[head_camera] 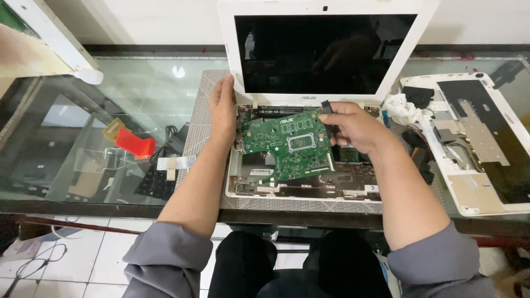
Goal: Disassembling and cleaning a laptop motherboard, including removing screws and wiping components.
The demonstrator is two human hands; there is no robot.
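Gripping the green motherboard (287,144) above the laptop base (303,190), both hands (222,107) (353,126) clamp its edges, removed cover (480,143) alongside.

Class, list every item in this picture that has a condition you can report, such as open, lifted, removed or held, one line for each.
Laptop: lid open, screen dark, base uncovered.
Green motherboard: tilted above the base, held at both edges.
Left hand: gripping the board's left edge.
Right hand: gripping the board's right edge, beside a black part.
White keyboard cover: removed, lying underside up to the right.
Glass table: bears a grey mat under the laptop.
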